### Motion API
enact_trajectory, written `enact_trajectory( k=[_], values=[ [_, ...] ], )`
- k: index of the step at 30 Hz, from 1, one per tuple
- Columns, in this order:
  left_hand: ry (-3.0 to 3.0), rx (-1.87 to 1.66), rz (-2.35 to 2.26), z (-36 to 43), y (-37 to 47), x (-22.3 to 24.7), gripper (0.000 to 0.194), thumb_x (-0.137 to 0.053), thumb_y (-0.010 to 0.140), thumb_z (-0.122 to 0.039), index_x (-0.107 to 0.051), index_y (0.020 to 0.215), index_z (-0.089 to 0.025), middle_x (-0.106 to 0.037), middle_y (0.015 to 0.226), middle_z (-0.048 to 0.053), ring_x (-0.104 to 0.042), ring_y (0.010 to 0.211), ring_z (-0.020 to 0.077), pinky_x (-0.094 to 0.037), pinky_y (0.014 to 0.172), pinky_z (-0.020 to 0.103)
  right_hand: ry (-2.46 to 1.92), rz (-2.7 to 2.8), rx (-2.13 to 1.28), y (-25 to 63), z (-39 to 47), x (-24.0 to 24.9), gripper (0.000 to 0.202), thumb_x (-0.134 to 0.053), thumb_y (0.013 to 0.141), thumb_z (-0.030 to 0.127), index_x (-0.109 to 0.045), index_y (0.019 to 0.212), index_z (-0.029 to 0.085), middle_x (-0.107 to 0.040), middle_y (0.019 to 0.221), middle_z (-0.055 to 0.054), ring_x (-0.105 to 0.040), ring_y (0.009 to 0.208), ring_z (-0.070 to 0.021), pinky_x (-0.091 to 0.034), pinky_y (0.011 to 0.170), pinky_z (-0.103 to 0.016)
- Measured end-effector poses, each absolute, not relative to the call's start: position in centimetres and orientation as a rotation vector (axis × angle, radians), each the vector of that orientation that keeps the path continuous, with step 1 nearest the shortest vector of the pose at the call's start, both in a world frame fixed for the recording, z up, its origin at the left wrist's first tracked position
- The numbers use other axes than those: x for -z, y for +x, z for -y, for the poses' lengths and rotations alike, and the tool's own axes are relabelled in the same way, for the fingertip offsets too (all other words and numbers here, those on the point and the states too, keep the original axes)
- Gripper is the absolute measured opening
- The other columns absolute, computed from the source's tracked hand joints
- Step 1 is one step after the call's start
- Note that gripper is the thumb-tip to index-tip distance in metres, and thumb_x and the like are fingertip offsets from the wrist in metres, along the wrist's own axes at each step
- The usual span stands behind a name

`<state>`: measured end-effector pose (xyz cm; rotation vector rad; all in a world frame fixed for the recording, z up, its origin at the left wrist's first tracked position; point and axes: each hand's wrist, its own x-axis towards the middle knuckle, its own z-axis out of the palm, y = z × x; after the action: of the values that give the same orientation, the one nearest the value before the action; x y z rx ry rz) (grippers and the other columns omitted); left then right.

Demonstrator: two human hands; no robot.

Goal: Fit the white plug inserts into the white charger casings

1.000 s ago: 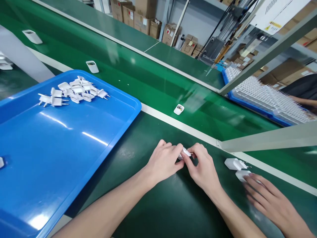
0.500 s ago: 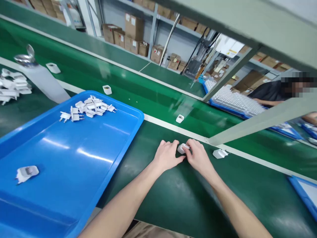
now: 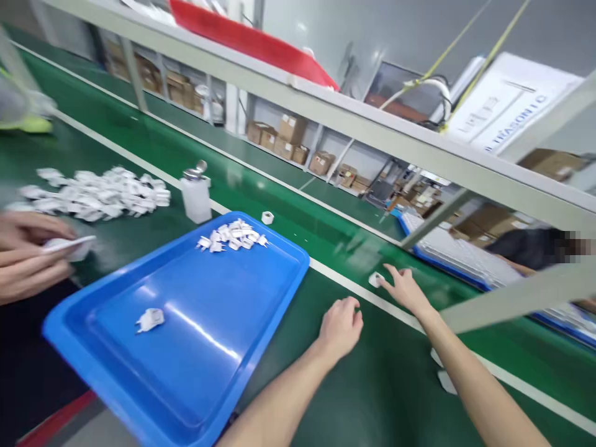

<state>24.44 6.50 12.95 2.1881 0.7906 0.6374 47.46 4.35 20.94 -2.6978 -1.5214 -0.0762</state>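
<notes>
My right hand [image 3: 404, 288] reaches over the white line at the belt's edge, thumb and index finger apart beside a small white housing [image 3: 376, 279] on the green belt. The fingertips are at its right side, and no grip around it shows. My left hand [image 3: 341, 327] hovers over the dark green table [image 3: 372, 385], its fingers curled; what they may hold is hidden. Two white pieces lie near my right forearm, one of them a white housing [image 3: 447, 382] partly covered by the arm.
A blue tray [image 3: 274, 323] at the left holds white plug parts [image 3: 233, 236] and a single plug piece [image 3: 150, 319]. Behind it stand a pump bottle [image 3: 196, 197] and a white pile [image 3: 97, 194]. Another person's hands [image 3: 32, 257] hold a white part. A slanted post [image 3: 507, 298] rises at right.
The view has swung left, showing another person's hands. My hands have parted; the right has let go of the white piece and moved to the housing on the belt.
</notes>
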Motion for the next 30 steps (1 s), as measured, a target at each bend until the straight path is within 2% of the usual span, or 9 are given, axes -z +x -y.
enact_trajectory(
  k=[4, 8, 12, 14, 16, 19, 21, 25, 30],
  values=[
    [2.169, -0.699, -0.896, -7.5, 23.9, -12.8, 0.025, -0.065, 0.096, -0.014, -0.06, 0.121, -0.019, -0.064, 0.116, 0.005, -0.061, 0.109, 0.0232, -0.054, 0.096, 0.037, -2.572, 1.752, -0.207, 45.6, -8.8, -19.6, 0.026, -0.068, 0.1, 0.04, -0.065, 0.105, 0.014, -0.063, 0.096, -0.007, -0.064, 0.089, -0.0242, -0.056, 0.088, -0.043],
    [2.094, -0.725, -0.989, -8.1, 24.5, -12.1, 0.069, -0.084, 0.084, -0.026, -0.049, 0.141, -0.01, -0.057, 0.13, 0.014, -0.055, 0.115, 0.0318, -0.051, 0.104, 0.049, -2.245, 2.127, -0.605, 42.1, -7.8, -19.9, 0.029, -0.058, 0.087, 0.04, -0.068, 0.106, 0.022, -0.067, 0.101, -0.009, -0.067, 0.092, -0.0273, -0.059, 0.087, -0.04],
    [2.09, -0.689, -0.988, -8.4, 25.3, -11.5, 0.049, -0.083, 0.086, -0.029, -0.058, 0.125, -0.013, -0.062, 0.112, 0.009, -0.057, 0.106, 0.0286, -0.053, 0.099, 0.046, -1.937, 2.369, -0.958, 40.5, -9.3, -22.9, 0.027, -0.055, 0.077, 0.043, -0.072, 0.092, 0.029, -0.069, 0.109, -0.008, -0.07, 0.088, -0.0272, -0.063, 0.07, -0.033],
    [2.108, -0.657, -0.997, -8.6, 25.5, -11.3, 0.038, -0.077, 0.092, -0.031, -0.059, 0.121, -0.014, -0.061, 0.108, 0.008, -0.057, 0.104, 0.0273, -0.052, 0.099, 0.045, -1.901, 2.413, -0.927, 40.6, -13.3, -24.3, 0.027, -0.058, 0.078, 0.046, -0.074, 0.089, 0.027, -0.069, 0.107, -0.01, -0.071, 0.086, -0.0294, -0.063, 0.075, -0.037],
    [2.142, -0.623, -0.988, -8.7, 25.6, -11.2, 0.035, -0.074, 0.095, -0.039, -0.06, 0.116, -0.015, -0.06, 0.109, 0.009, -0.055, 0.104, 0.0278, -0.052, 0.099, 0.045, -1.91, 2.377, -0.77, 40.4, -18.7, -24.4, 0.044, -0.058, 0.082, 0.049, -0.072, 0.113, 0.022, -0.067, 0.107, -0.013, -0.07, 0.086, -0.0318, -0.063, 0.082, -0.045],
    [2.271, -0.538, -0.892, -8.9, 25.3, -11.3, 0.041, -0.073, 0.091, -0.047, -0.058, 0.111, -0.014, -0.056, 0.11, 0.01, -0.053, 0.103, 0.0289, -0.05, 0.097, 0.046, -1.927, 2.288, -0.542, 38.6, -26.4, -22.0, 0.054, -0.053, 0.094, 0.033, -0.054, 0.146, 0.018, -0.057, 0.126, -0.015, -0.065, 0.107, -0.0309, -0.052, 0.106, -0.049],
    [2.346, -0.463, -0.779, -9.1, 24.9, -11.6, 0.042, -0.072, 0.086, -0.04, -0.057, 0.113, -0.013, -0.053, 0.111, 0.011, -0.052, 0.1, 0.0282, -0.049, 0.096, 0.045, -1.923, 2.28, -0.511, 36.8, -29.9, -19.7, 0.061, -0.061, 0.095, 0.021, -0.047, 0.154, 0.024, -0.049, 0.138, -0.013, -0.065, 0.11, -0.0266, -0.051, 0.109, -0.044],
    [2.394, -0.384, -0.602, -9.8, 24.1, -12.2, 0.046, -0.069, 0.078, -0.028, -0.054, 0.118, -0.011, -0.052, 0.112, 0.011, -0.053, 0.1, 0.0265, -0.048, 0.093, 0.039, -1.846, 2.348, -0.503, 34.1, -32.5, -16.7, 0.04, -0.075, 0.098, 0.02, -0.061, 0.136, 0.019, -0.047, 0.146, -0.011, -0.059, 0.117, -0.028, -0.054, 0.104, -0.047],
    [2.453, -0.373, -0.477, -10.0, 24.3, -12.0, 0.039, -0.065, 0.091, -0.024, -0.055, 0.127, -0.014, -0.058, 0.115, 0.011, -0.06, 0.107, 0.0263, -0.049, 0.092, 0.036, -1.789, 2.357, -0.384, 34.9, -30.5, -16.4, 0.005, -0.071, 0.097, 0.019, -0.074, 0.095, 0.015, -0.053, 0.131, -0.01, -0.06, 0.112, -0.0259, -0.05, 0.108, -0.046]
  ],
)
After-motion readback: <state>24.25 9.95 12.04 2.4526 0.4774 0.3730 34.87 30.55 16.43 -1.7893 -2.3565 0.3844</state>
